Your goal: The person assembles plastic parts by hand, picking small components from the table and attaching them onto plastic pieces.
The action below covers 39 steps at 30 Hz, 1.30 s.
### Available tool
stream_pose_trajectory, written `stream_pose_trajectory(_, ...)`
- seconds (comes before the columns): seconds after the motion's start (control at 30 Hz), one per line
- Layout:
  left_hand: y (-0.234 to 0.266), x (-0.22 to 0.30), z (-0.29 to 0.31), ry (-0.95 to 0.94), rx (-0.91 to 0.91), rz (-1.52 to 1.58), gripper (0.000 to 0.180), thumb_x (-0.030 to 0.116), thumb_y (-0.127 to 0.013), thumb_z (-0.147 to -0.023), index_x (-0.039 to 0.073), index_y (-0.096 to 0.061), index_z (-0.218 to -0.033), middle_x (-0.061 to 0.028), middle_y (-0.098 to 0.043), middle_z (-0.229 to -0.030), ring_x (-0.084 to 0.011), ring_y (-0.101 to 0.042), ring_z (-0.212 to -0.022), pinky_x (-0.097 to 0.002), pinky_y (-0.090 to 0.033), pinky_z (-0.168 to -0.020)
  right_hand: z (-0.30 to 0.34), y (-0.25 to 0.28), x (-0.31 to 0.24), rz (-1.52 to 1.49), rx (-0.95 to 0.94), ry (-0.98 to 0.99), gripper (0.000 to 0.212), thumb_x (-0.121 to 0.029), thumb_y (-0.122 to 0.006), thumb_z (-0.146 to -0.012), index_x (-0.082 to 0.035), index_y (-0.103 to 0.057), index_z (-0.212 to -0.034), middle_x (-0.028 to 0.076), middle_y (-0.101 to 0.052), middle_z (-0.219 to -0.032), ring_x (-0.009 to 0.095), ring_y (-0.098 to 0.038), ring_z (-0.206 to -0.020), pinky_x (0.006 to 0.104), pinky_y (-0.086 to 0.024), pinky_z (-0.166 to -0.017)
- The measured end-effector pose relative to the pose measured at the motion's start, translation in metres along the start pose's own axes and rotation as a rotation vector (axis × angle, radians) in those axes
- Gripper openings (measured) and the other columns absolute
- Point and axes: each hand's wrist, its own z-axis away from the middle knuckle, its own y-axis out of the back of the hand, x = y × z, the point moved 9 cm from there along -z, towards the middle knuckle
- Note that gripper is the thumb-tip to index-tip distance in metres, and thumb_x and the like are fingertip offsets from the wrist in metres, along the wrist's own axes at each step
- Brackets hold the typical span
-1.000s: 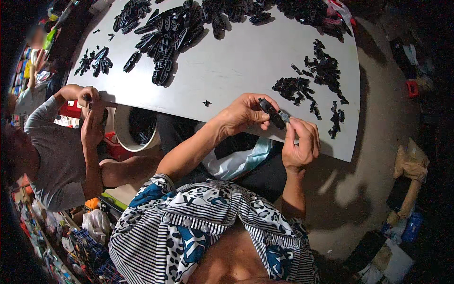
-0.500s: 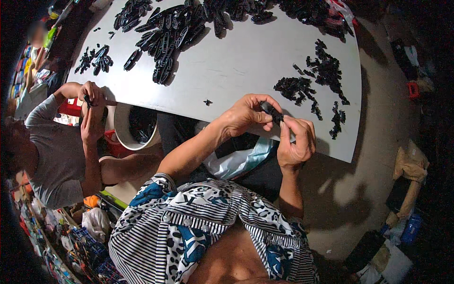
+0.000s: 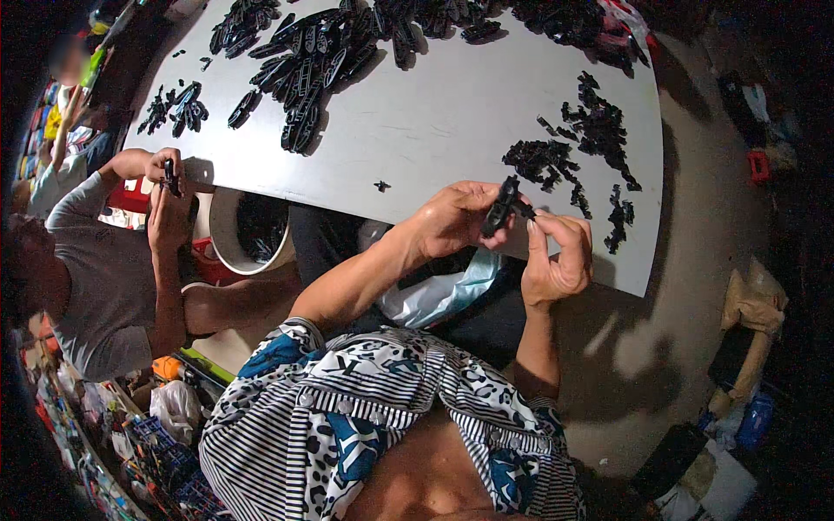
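Observation:
My left hand point(image 3: 456, 215) is closed around a long black plastic part point(image 3: 500, 210), which stands tilted between thumb and fingers above the table's near edge. At its right side, my right hand point(image 3: 559, 256) pinches a small black plastic piece point(image 3: 526, 211) between thumb and fingertips. That piece meets or nearly touches the long part; whether it is joined to it I cannot tell. Beyond my hands lies a heap of small black pieces point(image 3: 539, 163), with a larger heap point(image 3: 601, 130) behind it. One small black piece point(image 3: 381, 186) lies alone left of my hands.
Long black parts point(image 3: 304, 78) are piled at the far side of the white table point(image 3: 417, 130). On the left, a co-worker's hands point(image 3: 165, 195) hold a black part. A white bucket point(image 3: 228, 252) with black pieces stands between us. A pale plastic bag point(image 3: 447, 291) lies below my forearms.
The long part has turned in my left hand and now shows more of its length. My right hand has drawn slightly to the right, with the small piece visible at its fingertips.

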Motion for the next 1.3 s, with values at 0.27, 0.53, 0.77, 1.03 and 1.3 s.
stream_pose_trajectory(0.27, 0.005, 0.005, 0.0, -0.03, 0.072, -0.108, 0.022, 0.024, -0.05, -0.093, 0.003, -0.056, -0.098, -0.0049, -0.06, -0.077, -0.0067, -0.05, -0.046, -0.0169, -0.038, -0.038, -0.001, -0.018, -0.009, -0.058, -0.182, 0.132, 0.026, 0.008, -0.068, -0.063, -0.007, -0.063, -0.084, 0.007, -0.065, -0.084, 0.024, -0.058, -0.075, 0.0316, -0.049, -0.066)
stream_pose_trajectory(0.53, 0.012, 0.013, 0.006, -0.022, 0.266, -0.231, 0.029, 0.025, -0.046, -0.095, -0.001, -0.058, -0.09, -0.0054, -0.059, -0.073, -0.0105, -0.055, -0.047, -0.0204, -0.043, -0.039, 0.001, -0.02, -0.002, -0.097, -0.19, 0.102, 0.025, 0.009, -0.067, -0.061, -0.006, -0.062, -0.081, 0.007, -0.065, -0.082, 0.024, -0.057, -0.074, 0.0321, -0.048, -0.064)
stream_pose_trajectory(0.77, 0.01, 0.017, 0.012, -0.03, 0.249, -0.214, 0.028, 0.021, -0.047, -0.094, -0.004, -0.06, -0.094, -0.0091, -0.061, -0.083, -0.0139, -0.059, -0.056, -0.0244, -0.049, -0.049, 0.003, -0.022, 0.002, -0.073, -0.214, 0.074, 0.025, 0.009, -0.068, -0.06, -0.005, -0.061, -0.08, 0.007, -0.063, -0.079, 0.025, -0.056, -0.073, 0.033, -0.048, -0.063)
stream_pose_trajectory(1.03, 0.009, 0.018, 0.013, -0.081, 0.28, -0.469, 0.009, 0.006, -0.056, -0.085, 0.001, -0.062, -0.089, -0.0013, -0.057, -0.073, -0.0063, -0.05, -0.054, -0.019, -0.042, -0.049, 0.009, -0.025, 0.006, -0.074, -0.243, 0.023, 0.017, 0.007, -0.067, -0.066, -0.003, -0.059, -0.077, 0.006, -0.061, -0.073, 0.024, -0.056, -0.073, 0.0328, -0.046, -0.066)
stream_pose_trajectory(1.3, -0.007, 0.034, 0.027, -0.301, 0.276, -0.64, 0.006, 0.001, -0.06, -0.078, 0.002, -0.055, -0.082, 0.0022, -0.051, -0.067, -0.0039, -0.044, -0.053, -0.0188, -0.033, -0.045, 0.025, -0.045, 0.03, -0.175, -0.5, -0.317, 0.024, -0.019, -0.063, -0.082, 0.001, -0.056, -0.094, 0.014, -0.056, -0.086, 0.031, -0.054, -0.078, 0.0355, -0.044, -0.07)
